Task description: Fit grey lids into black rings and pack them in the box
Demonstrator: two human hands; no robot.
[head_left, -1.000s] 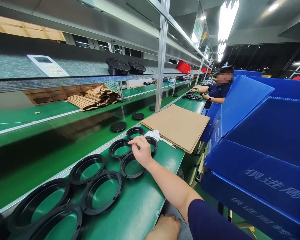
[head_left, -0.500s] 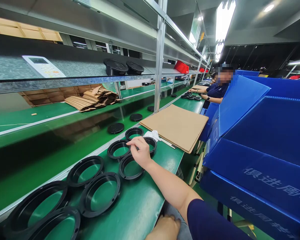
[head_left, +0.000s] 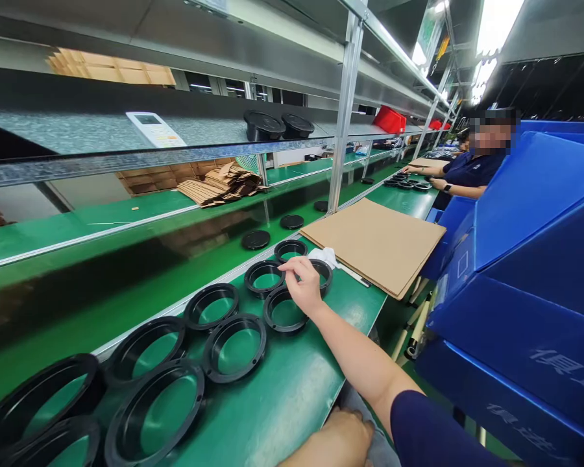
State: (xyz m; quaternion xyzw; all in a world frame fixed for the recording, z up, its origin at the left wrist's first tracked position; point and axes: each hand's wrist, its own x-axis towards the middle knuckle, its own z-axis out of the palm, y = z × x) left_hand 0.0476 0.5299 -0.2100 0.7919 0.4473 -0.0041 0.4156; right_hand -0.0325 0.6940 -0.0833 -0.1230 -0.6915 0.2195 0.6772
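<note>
My right hand (head_left: 302, 284) is stretched over a group of black plastic rings. Its fingers are bent together with the thumb, and nothing shows between them. The fingertips overlap the right rim of one ring (head_left: 247, 280) in view; whether they touch it I cannot tell. Just below the hand lies another ring (head_left: 268, 318), and one more (head_left: 328, 280) is partly hidden behind it. Several larger-looking rings, including a close one (head_left: 194, 399), lie flat toward the lower left. My left hand (head_left: 345, 438) rests loosely closed at my lap, below the bench edge.
Brown cardboard sheets (head_left: 374, 243) lie on the green bench (head_left: 296, 383) past the rings, beside a crumpled white cloth (head_left: 325, 257). Black discs (head_left: 255, 240) sit on the green strip behind. Blue boxes (head_left: 525, 311) stand at right. A co-worker (head_left: 472, 172) works farther along.
The whole view has shifted left, so everything appears farther right and more rings show at lower left. My right hand stays over the same rings with much the same finger pose.
</note>
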